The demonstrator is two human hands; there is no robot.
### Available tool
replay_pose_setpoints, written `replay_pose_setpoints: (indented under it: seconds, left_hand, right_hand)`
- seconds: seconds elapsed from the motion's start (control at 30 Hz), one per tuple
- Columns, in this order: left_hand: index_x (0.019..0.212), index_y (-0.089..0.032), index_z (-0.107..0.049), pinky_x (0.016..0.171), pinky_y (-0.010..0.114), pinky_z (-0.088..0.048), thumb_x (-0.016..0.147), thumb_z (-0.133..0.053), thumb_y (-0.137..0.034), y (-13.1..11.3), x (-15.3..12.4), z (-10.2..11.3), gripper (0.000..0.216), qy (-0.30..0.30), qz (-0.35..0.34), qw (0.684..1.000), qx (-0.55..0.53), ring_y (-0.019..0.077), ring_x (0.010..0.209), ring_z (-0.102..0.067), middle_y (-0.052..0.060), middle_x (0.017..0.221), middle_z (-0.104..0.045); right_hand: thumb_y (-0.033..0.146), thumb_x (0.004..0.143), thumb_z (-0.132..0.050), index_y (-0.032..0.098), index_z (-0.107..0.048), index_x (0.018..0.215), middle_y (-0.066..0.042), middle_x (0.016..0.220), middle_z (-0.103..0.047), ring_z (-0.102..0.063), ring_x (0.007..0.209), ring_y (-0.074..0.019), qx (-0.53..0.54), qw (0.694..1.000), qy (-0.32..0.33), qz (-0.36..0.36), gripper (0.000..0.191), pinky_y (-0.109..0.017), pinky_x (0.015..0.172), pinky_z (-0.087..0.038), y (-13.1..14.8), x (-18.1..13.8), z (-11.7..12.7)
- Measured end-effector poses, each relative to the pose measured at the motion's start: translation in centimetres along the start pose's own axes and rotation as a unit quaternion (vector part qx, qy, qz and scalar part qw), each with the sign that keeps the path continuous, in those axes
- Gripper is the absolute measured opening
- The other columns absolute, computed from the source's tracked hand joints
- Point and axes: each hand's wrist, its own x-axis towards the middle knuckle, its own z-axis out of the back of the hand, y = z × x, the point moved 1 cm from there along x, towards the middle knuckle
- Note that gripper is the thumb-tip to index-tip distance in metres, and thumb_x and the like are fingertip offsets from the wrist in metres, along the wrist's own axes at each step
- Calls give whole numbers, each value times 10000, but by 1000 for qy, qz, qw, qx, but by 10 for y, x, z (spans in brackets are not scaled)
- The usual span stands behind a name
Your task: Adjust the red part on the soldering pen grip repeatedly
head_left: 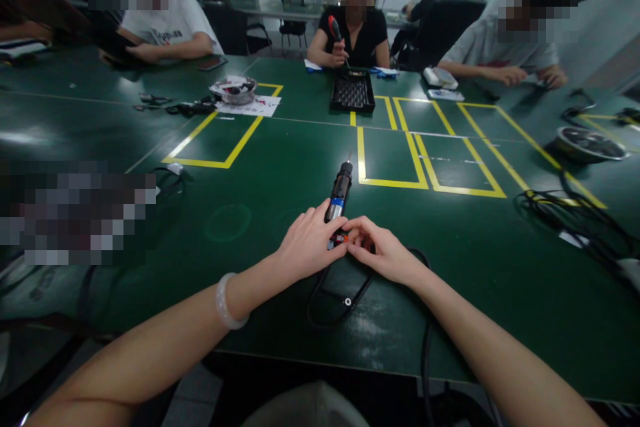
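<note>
An electric screwdriver [339,191], black with a blue band, lies on the green table [260,167] with its tip pointing away from me. My left hand [309,244] is curled around its rear end. My right hand [379,251] meets it from the right, fingers pinched on the same red and black rear part where the cable [340,293] leaves the tool. A pale bracelet [226,303] sits on my left wrist.
Yellow tape rectangles [430,160] mark the table ahead. A black tray [353,93] lies before a person holding a red screwdriver. A round dish [233,89] stands at the back left, a fan-like disc [587,144] and cables [575,217] at right. Other people sit around.
</note>
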Motion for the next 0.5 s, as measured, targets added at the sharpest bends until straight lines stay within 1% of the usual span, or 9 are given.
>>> replay_pose_setpoints:
  seconds: [0.13, 0.27, 0.4, 0.5]
  left_hand:
    - [1185, -274, -612, 914, 429, -465, 885, -554, -440, 1, 2, -1, 348, -7, 0, 1000, -9, 294, 1134, -530, 124, 1436, -419]
    - [1174, -279, -628, 917, 434, -466, 865, -573, -434, 5, 3, 0, 350, -15, 2, 1000, -17, 300, 1145, -531, 120, 1438, -414]
    - [1153, -281, -644, 935, 446, -455, 847, -588, -458, 17, 5, 1, 357, -16, 10, 1000, -13, 305, 1157, -525, 107, 1470, -388]
    - [1173, -290, -643, 938, 458, -448, 851, -570, -487, 32, 6, 4, 384, -11, 29, 1000, 1, 318, 1166, -521, 109, 1484, -374]
  right_hand:
    - [251, 919, -550, 208, -504, 1177, -18, 909, -630, -591, 748, -132, -8, 1000, -9, 9, 265, -250, 637, -472, -3, -1, 1]
    - [192, 904, -539, 218, -513, 1174, -28, 939, -644, -601, 781, -142, -41, 998, -40, 27, 272, -262, 664, -480, -4, -1, 6]
    - [156, 891, -533, 221, -532, 1169, -53, 996, -654, -622, 899, -175, -66, 993, -89, 42, 286, -312, 775, -502, -3, -2, 11]
    - [148, 890, -530, 229, -544, 1175, -67, 1036, -656, -620, 964, -196, -78, 988, -124, 49, 297, -353, 847, -500, -3, -3, 14]
